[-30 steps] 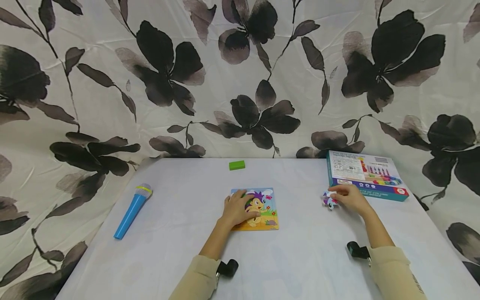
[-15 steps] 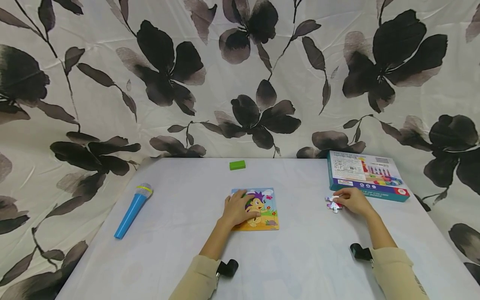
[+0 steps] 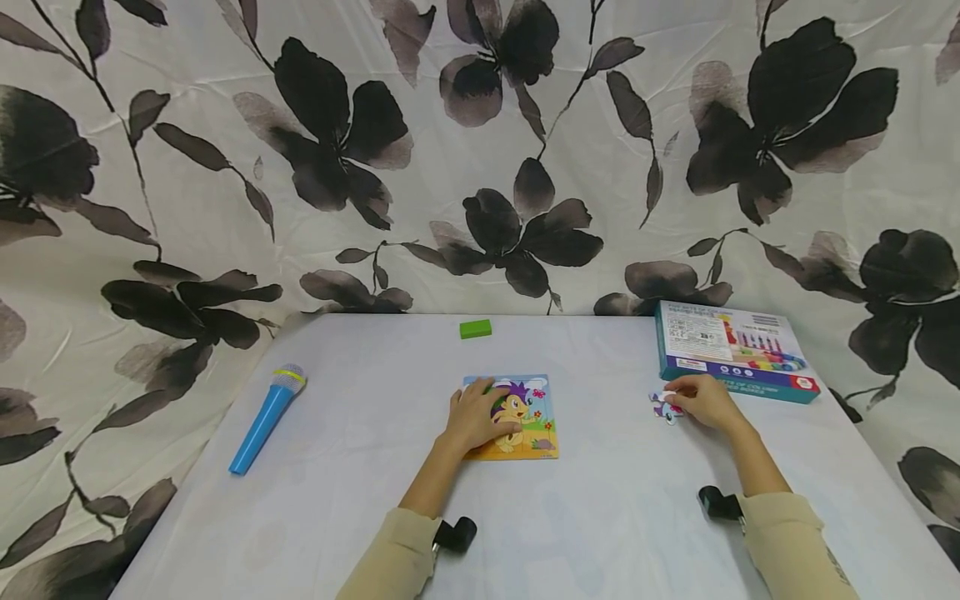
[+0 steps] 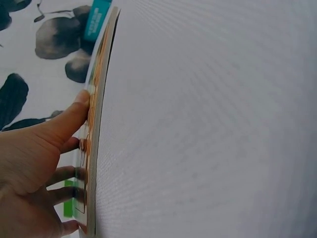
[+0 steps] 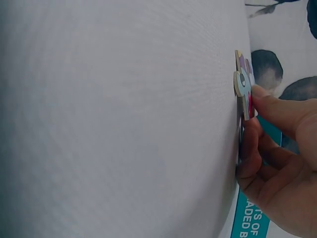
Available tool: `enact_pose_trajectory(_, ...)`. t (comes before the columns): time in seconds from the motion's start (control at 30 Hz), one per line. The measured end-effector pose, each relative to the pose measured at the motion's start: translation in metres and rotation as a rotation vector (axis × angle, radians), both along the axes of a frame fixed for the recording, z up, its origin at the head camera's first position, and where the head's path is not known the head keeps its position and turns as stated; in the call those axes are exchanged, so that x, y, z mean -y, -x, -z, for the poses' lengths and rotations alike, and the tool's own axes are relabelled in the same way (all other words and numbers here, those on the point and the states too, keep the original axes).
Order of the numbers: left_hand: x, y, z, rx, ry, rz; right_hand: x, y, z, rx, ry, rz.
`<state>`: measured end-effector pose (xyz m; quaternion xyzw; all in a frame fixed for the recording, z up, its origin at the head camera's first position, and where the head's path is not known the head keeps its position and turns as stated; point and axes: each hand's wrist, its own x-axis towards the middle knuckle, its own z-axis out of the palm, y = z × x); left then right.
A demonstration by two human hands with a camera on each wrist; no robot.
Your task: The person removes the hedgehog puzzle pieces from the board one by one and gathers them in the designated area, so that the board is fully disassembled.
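My left hand (image 3: 477, 418) rests with spread fingers on a square cartoon puzzle board (image 3: 540, 417) that lies flat on the table. In the left wrist view its thumb (image 4: 79, 105) and fingertips touch the board's upper face. To the right, in front of a flat box, my right hand (image 3: 708, 402) pinches a small colourful jigsaw puzzle piece (image 3: 664, 408). The right wrist view shows the thumb against the puzzle piece (image 5: 243, 85), with the other fingers curled beneath it. Whether several pieces are stacked there, I cannot tell.
A teal and white box (image 3: 735, 350) lies at the back right, close to the right hand. Behind the board, near the far table edge, is a green block (image 3: 476, 329). A blue toy microphone (image 3: 266, 421) lies at the left. Floral cloth (image 3: 420, 192) hangs behind the table.
My right hand has shifted slightly right, and the puzzle piece in its fingers has turned and tilted. The left hand has stayed in place on the board.
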<state>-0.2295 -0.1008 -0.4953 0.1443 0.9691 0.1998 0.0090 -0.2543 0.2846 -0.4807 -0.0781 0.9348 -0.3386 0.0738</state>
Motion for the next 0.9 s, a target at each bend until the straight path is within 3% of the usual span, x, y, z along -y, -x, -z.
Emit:
enact_pose_trajectory(0.6, 0.000, -0.002, -0.001, 0.006, -0.002, -0.005, 0.006, -0.002, -0.002, -0.031, -0.017, -0.008)
enact_pose_trajectory(0.9, 0.000, 0.000, 0.000, 0.004, -0.009, 0.000, 0.052, 0.008, -0.015, -0.162, 0.045, -0.004)
